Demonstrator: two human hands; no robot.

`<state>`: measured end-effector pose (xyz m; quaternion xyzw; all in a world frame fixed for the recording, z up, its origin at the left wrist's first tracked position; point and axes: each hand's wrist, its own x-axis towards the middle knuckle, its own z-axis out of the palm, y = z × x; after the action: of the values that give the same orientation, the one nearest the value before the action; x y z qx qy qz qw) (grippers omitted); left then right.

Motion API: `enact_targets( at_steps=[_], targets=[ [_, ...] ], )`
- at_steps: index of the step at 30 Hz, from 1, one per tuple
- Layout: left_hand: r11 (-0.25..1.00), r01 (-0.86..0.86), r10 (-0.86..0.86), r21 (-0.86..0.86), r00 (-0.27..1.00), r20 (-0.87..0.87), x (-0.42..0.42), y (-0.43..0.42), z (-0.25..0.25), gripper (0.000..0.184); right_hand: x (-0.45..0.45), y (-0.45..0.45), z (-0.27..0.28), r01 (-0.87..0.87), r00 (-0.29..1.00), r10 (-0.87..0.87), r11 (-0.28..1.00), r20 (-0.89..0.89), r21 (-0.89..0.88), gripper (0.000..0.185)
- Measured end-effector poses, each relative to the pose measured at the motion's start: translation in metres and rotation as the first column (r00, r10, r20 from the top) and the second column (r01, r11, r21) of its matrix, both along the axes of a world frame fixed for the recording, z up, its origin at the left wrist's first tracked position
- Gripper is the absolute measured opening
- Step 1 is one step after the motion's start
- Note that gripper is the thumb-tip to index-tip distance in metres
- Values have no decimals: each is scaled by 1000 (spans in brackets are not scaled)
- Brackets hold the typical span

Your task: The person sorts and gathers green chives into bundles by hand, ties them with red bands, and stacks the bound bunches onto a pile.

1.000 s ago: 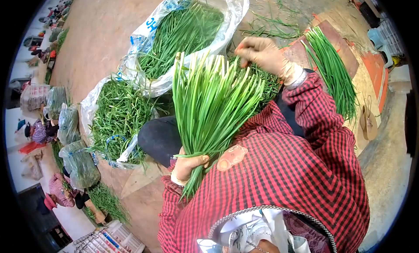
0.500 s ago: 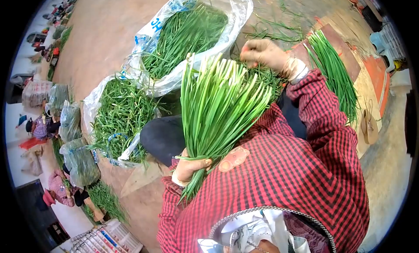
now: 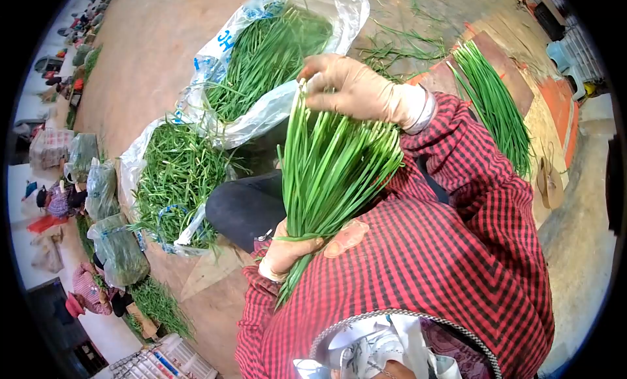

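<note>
My left hand, in a pale thin glove, is wrapped around the lower, leafy part of a bunch of garlic chives. The white cut ends fan out upward, away from my body. My right hand, gloved too, is bent over the top of that bunch, with thumb and fingers closing on white ends at its upper left. Behind the bunch stands an open clear plastic bag full of long chives. Beside it, a second bag holds short, tangled green scraps.
On the right, a neat bundle of chives lies on a brown board, near a sandal. Loose leaves are scattered on the floor. Far left, other people sit among filled bags and a crate.
My right hand has moved left from beyond the bunch's right side to its upper-left ends. My left hand keeps its hold on the stalks.
</note>
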<state>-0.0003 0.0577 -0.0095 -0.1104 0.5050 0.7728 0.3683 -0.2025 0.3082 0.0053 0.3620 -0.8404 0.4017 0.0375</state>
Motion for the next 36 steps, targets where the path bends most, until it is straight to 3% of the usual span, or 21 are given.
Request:
enact_targets(
  at_steps=[1, 2, 3, 5, 6, 8, 9, 11, 14, 17, 20, 25, 28, 31, 33, 34, 35, 36],
  targets=[
    [999, 1, -1, -32, 1000, -23, 1, 0, -1, 45, 0, 0, 1, 41, 991, -13, 976, 132, -214, 35],
    [998, 3, -6, -66, 999, -45, 2, -1, -1, 48, -3, 9, 8, 161, 927, -72, 962, 368, -219, 26],
    [998, 8, -10, -64, 999, -38, 2, -3, -2, 48, -7, 20, 15, 216, 877, -46, 927, 478, -307, 26],
    [997, -72, 71, 21, 997, 40, 3, -9, -4, 49, -12, 44, 12, 419, 847, -183, 808, 499, -415, 27],
    [994, -106, 106, -37, 994, -6, 2, -9, -3, 39, -12, 58, 8, 423, 846, -187, 806, 500, -415, 27],
    [987, -161, 161, -10, 987, -17, 2, -15, -6, 38, -9, 88, -5, 489, 830, -476, 872, 289, 32, 34],
    [976, -215, 215, 17, 976, -24, 2, -17, -7, 38, -3, 98, -20, 486, 833, -473, 874, 287, 30, 34],
    [963, -264, 267, 49, 962, -53, -1, -16, -10, 34, 9, 107, -50, 476, 751, -371, 877, 546, -60, 45],
    [966, -254, 255, 56, 967, -9, -6, -19, -12, 25, 38, 82, -33, 491, 569, -126, 845, 813, -212, 62],
    [971, -231, 230, 68, 973, 32, -7, -20, -11, 25, 38, 54, -20, 460, 397, -13, 868, 918, -187, 55],
    [968, -249, 250, 40, 968, -22, -5, -11, -7, 25, 30, 32, -29, 493, 543, 1, 809, 839, -320, 36],
    [960, -272, 273, 63, 962, -11, 1, -13, -14, 24, 15, 43, -31, 528, 696, 4, 674, 718, -516, 25],
    [956, -267, 263, 124, 963, 55, 5, -23, -29, 26, 12, 65, -27, 561, 694, -51, 664, 718, -495, 27],
    [914, -319, 309, 249, 948, 79, 6, -20, -28, 30, 3, 104, -35, 592, 750, -119, 559, 651, -580, 28],
    [899, -320, 311, 301, 947, 78, 3, -18, -24, 35, -2, 129, -36, 728, 662, -293, 472, 690, -498, 27],
    [876, -302, 298, 376, 952, 69, 0, -19, -24, 35, 3, 122, -26, 744, 600, -330, 565, 729, -357, 29],
    [847, -282, 287, 451, 956, 59, -2, -19, -24, 36, 10, 111, -17, 745, 600, -333, 564, 727, -357, 29],
    [820, -366, 348, 439, 929, 125, -1, -18, -23, 36, 20, 96, -6, 610, 634, -250, 743, 731, -275, 33]
  ],
)
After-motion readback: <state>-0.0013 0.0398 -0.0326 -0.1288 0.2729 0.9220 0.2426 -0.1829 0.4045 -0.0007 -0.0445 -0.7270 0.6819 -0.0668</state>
